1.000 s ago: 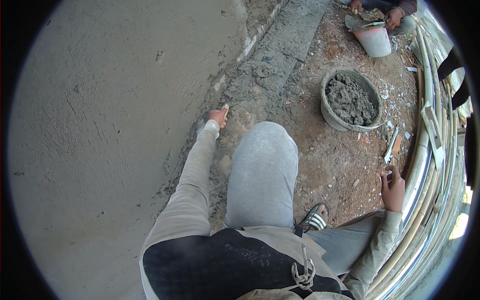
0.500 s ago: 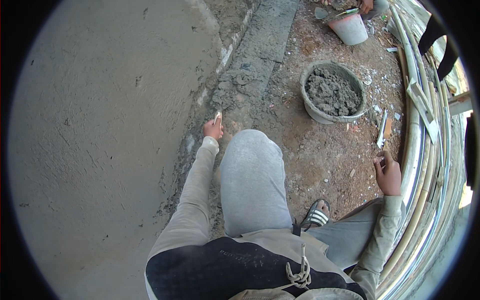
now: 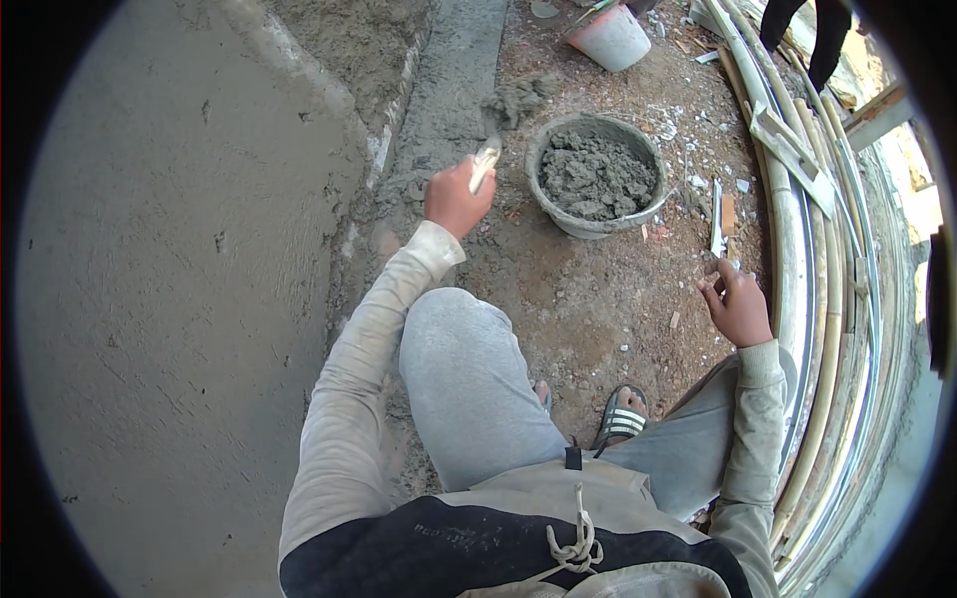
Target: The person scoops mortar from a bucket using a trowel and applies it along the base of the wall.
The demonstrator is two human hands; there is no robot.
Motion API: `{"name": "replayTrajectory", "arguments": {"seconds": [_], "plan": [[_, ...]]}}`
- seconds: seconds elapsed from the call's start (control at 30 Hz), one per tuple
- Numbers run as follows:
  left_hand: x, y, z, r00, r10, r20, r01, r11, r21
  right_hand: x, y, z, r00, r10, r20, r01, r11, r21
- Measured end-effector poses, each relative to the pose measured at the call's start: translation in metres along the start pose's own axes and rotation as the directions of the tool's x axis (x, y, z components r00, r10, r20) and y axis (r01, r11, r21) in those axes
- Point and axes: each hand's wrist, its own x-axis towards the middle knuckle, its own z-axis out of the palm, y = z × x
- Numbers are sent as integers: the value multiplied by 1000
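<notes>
My left hand (image 3: 458,201) is closed around the pale handle of a trowel (image 3: 484,169), held out in front of my knee. A lump of wet grey mortar (image 3: 518,103) covers the trowel's blade, beside the left rim of a round tub (image 3: 586,228). More lumpy mortar (image 3: 595,177) fills that tub. Off to the right, my right hand (image 3: 742,308) hovers over the dirt near my bent knee. Its fingers are curled in a pinch, and whatever may be between them is too small to tell.
A smooth grey plastered surface (image 3: 189,299) takes up the left side, bordered by a strip of wet mortar (image 3: 454,70). A white bucket (image 3: 613,40) stands farther off. Long poles (image 3: 812,299) and a metal piece (image 3: 793,159) lie at right. Another person's dark-clad legs (image 3: 822,40) show beyond.
My left hand has risen from the mortar strip and swung toward the tub, with a lump of mortar now on the trowel. The view has shifted, and my right hand stays curled.
</notes>
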Motion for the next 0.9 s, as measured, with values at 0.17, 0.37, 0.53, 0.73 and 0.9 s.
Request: {"name": "replayTrajectory", "arguments": {"seconds": [0.17,0.37,0.53,0.73,0.9], "plan": [[19,-3,62,974,186,129,-215,937,274,-8,0,-2,999,29,-14,-29,999,24],[-23,-88,57,960,-272,-73,280,948,154,-19,-10,-20,998,55,-10,-54,995,83],[-159,-101,43,505,-761,406,860,483,-164,-21,4,-13,998,47,-35,-45,998,34],[-211,-116,10,420,-851,315,898,439,-11,-6,9,4,1000,-19,-5,19,1000,22],[-183,-134,7,141,-896,422,970,40,-239,3,-1,2,1000,8,27,-9,1000,29]]}}
